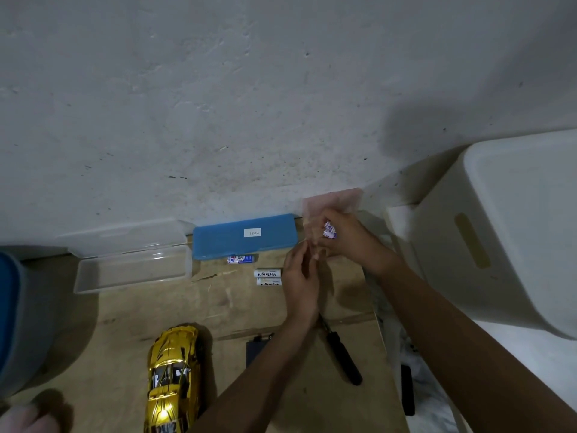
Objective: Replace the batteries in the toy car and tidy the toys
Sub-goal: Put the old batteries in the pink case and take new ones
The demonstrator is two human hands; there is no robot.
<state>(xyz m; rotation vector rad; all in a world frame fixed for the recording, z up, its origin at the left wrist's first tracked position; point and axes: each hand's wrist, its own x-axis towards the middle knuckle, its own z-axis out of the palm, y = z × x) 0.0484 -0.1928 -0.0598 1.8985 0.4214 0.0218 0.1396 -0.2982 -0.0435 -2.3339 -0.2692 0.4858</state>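
Note:
A gold toy car (175, 379) stands on the cardboard floor sheet (125, 323) at the bottom centre. Two white Heybright batteries (268, 277) lie side by side near the middle, and a blue-and-white battery (241, 259) lies just below the closed blue case (243, 235). My right hand (349, 237) is shut on blue-and-white batteries (329, 232), held against a pale pink translucent case (334, 201) by the wall. My left hand (301, 285) sits just below it, fingers touching the pink case's front edge; I cannot tell whether it grips it.
An open clear plastic case (131, 260) lies at the left by the wall. A black screwdriver (342, 357) and a small dark cover (254, 350) lie near my forearms. A white bin (505, 232) stands at the right, a blue-grey container (18, 320) at the far left.

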